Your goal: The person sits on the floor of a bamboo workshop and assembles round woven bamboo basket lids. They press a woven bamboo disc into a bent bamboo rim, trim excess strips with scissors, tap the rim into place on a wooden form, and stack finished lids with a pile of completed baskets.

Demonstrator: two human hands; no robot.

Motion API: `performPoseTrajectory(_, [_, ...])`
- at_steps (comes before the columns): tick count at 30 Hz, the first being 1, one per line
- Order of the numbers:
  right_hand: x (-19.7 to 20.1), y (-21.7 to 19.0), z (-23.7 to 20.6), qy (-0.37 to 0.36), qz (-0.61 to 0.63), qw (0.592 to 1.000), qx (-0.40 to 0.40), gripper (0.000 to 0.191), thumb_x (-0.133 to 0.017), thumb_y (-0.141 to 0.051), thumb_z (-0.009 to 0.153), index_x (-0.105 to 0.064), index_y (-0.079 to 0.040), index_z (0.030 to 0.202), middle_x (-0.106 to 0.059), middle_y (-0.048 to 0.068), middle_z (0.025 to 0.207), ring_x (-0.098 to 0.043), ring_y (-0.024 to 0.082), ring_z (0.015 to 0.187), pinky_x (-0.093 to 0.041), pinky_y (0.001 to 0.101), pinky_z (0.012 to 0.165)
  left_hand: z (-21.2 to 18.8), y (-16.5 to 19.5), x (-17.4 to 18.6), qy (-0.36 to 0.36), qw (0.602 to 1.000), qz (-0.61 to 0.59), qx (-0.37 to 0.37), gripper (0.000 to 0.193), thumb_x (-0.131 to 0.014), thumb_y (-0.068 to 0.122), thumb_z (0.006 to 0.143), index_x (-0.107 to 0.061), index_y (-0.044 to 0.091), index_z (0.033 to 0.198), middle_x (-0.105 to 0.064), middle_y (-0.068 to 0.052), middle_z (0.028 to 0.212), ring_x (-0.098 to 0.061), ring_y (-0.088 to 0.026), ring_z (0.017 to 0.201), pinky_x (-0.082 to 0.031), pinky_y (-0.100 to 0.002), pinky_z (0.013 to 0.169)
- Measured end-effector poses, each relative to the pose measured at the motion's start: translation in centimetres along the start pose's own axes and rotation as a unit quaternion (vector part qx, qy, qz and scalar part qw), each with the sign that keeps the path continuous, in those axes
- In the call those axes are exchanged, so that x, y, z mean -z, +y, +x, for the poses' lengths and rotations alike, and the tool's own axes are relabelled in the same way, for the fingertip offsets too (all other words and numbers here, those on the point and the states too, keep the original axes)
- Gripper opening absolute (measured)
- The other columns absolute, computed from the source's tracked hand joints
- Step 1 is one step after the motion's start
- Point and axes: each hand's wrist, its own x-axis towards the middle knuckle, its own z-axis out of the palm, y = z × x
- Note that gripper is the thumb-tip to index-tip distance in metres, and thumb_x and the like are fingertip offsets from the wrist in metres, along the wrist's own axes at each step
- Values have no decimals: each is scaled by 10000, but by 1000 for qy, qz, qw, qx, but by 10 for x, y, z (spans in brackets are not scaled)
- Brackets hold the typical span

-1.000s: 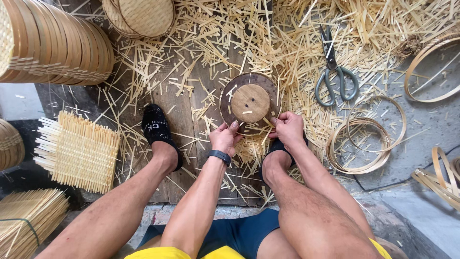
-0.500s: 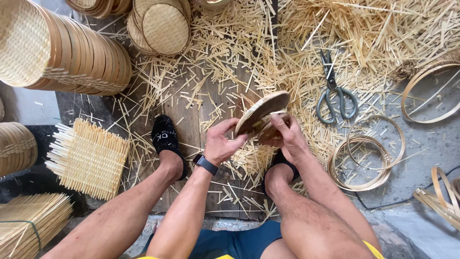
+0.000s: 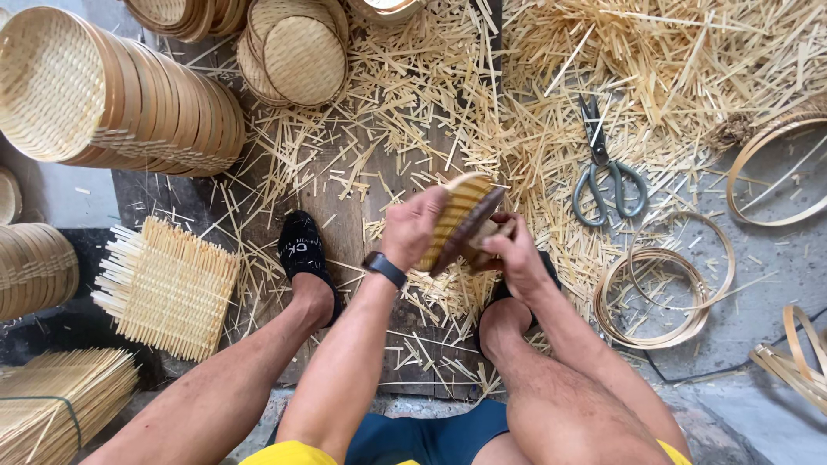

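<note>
I see my left hand [image 3: 415,226] and right hand [image 3: 510,250] both gripping a round woven bamboo disc [image 3: 457,217], tilted on edge above the wooden board [image 3: 345,224]; scissors [image 3: 606,168] lie toward its right edge among bamboo trimmings.

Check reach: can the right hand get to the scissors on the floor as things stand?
Probably yes, but not straight away. The scissors lie in the open on the straw to the right, nothing on top of them. The right hand, though, is gripping the round woven piece together with the left hand.
</note>
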Motion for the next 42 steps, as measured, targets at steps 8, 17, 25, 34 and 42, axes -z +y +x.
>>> performPoseTrajectory(8, [47,-13,-28,-68,287,946,138,628,-588,-376,926,-564,10,1421,-664,191,1284,-662,345,1197,-549,531,1041,-2,-105,55,219,847,-434,213,474,-440,389,1045,-601,41,1323,-732,-100,1206,-718,-218,1066,-595,-378,935])
performPoseTrajectory(17, [64,13,-24,-8,254,959,127,561,-549,-279,947,-552,27,1417,-671,198,1297,-647,392,1195,-511,610,1058,-32,-109,29,230,930,-188,218,369,-571,132,989,-602,-15,1327,-641,-215,1260,-591,-389,1177,-484,-540,1028])
performPoseTrajectory(25, [57,29,-26,19,240,966,93,587,-556,-301,899,-545,22,1389,-657,195,1284,-631,379,1210,-499,623,1040,-29,-57,60,-64,843,480,-236,442,-609,-20,781,-729,136,1178,-653,-118,1385,-531,-302,1349,-354,-523,1179])
performPoseTrajectory(34, [36,8,-34,31,239,963,123,729,-581,-374,878,-485,-1,1496,-590,210,1375,-591,397,1253,-483,612,1040,38,69,44,-134,766,-608,160,309,-626,149,993,-678,16,1267,-749,-134,1150,-741,-218,1016,-616,-402,927])
performPoseTrajectory(42, [29,11,-35,69,215,970,86,757,-576,-410,872,-472,-2,1502,-586,239,1384,-584,458,1226,-492,655,958,55,100,173,110,957,-126,-238,409,-566,-100,926,-736,102,1239,-760,-117,1210,-777,-210,1059,-657,-339,955])
